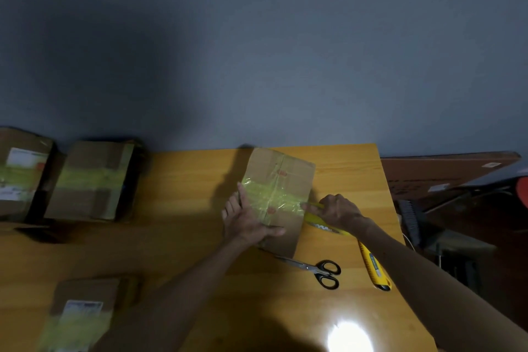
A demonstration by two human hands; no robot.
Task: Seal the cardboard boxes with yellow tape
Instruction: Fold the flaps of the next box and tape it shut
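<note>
A cardboard box point(281, 171) lies on the wooden table point(183, 226), with a band of yellow tape point(271, 194) across its middle. My left hand point(245, 220) rests on the box's near left side, fingers straight along the edge and thumb across the top. My right hand point(337, 211) grips the yellow tape roll point(323, 224) at the box's right edge, where the tape band ends. The roll is partly hidden under that hand.
Black-handled scissors point(317, 268) and a yellow utility knife point(374, 266) lie near the box's front right. Two taped boxes point(88, 180) stand at the far left, another point(80, 314) near the front left. The table's right edge drops to dark clutter.
</note>
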